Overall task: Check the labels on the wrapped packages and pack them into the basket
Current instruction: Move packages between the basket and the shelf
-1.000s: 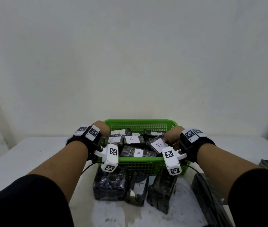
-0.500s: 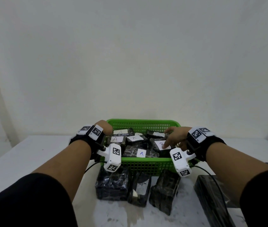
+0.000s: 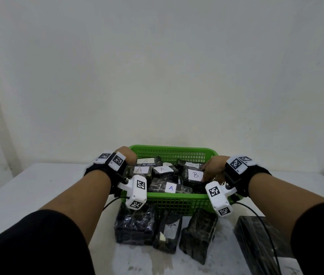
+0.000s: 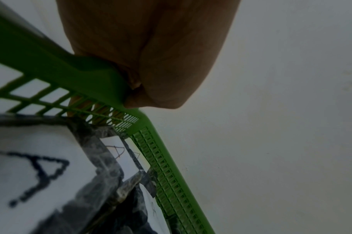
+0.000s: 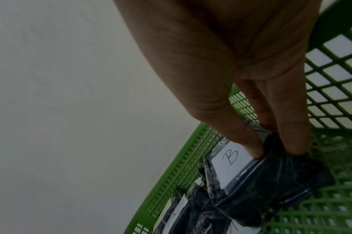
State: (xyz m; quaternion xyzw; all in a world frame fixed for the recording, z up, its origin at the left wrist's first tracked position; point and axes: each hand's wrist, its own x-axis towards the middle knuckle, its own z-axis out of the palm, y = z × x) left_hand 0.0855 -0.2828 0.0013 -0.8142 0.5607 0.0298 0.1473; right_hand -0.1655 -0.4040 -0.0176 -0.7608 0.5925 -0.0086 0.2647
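Head view, basket: we see the green basket standing on the white worktop, towards its far edge, part filled with black wrapped packages bearing white labels.
Head view, labels: several read A; the package marked B lies at the basket's right side.
Head view, left hand: our left hand sits on the basket's left rim near the far corner.
Head view, right hand: our right hand reaches over the right rim onto the B package.
Head view, worktop: three loose packages lie just in front of the basket's near wall; a long black parcel lies at the near right edge.
Left wrist view, grip: our left hand is wrapped over the basket rim, fingers showing through the mesh on the inside; A-labelled packages lie below.
Right wrist view, grip: thumb and fingers of our right hand pinch the end of the B package, which rests inside against the mesh side wall.
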